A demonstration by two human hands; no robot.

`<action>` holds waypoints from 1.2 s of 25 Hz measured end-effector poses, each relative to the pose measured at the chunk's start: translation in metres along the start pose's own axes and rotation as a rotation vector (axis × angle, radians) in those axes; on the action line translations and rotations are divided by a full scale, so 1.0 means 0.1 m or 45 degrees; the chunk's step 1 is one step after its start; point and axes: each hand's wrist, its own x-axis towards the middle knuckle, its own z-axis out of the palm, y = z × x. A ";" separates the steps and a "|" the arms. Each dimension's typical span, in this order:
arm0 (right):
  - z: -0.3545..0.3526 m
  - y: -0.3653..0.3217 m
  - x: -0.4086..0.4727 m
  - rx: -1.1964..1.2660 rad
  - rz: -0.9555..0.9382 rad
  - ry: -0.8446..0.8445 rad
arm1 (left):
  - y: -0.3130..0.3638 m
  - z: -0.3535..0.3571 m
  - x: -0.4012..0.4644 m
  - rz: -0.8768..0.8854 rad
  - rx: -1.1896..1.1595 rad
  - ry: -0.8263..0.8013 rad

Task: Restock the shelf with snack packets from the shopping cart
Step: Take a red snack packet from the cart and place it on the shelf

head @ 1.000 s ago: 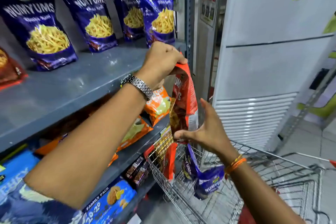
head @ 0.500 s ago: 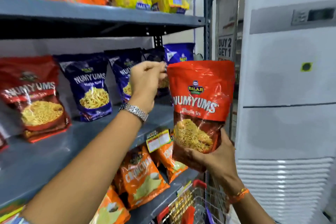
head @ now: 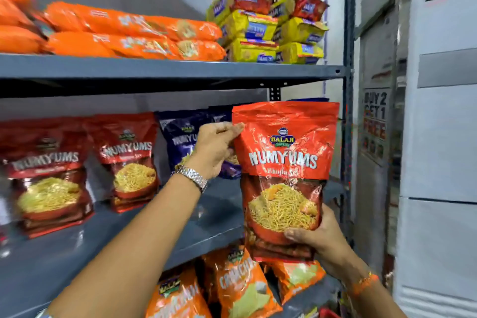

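Between both hands [head: 316, 236], glossy red packet [head: 285, 162]

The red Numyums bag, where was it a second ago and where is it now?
The red Numyums packet came up out of the shopping cart to the middle shelf, turning to face front. The left hand kept pinching its top edge; the right hand moved under to grip its bottom. The packets on the shelf stayed put.
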 end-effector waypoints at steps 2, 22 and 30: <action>0.22 0.02 0.15 0.029 0.009 -0.094 | 0.12 -0.26 -0.03 0.065 0.013 0.103; 4.12 0.80 1.25 0.100 0.198 -0.971 | 0.90 -3.74 -0.65 0.332 0.070 1.362; 4.48 1.06 1.19 0.026 0.261 -1.021 | 0.72 -4.02 -0.57 0.290 0.238 1.665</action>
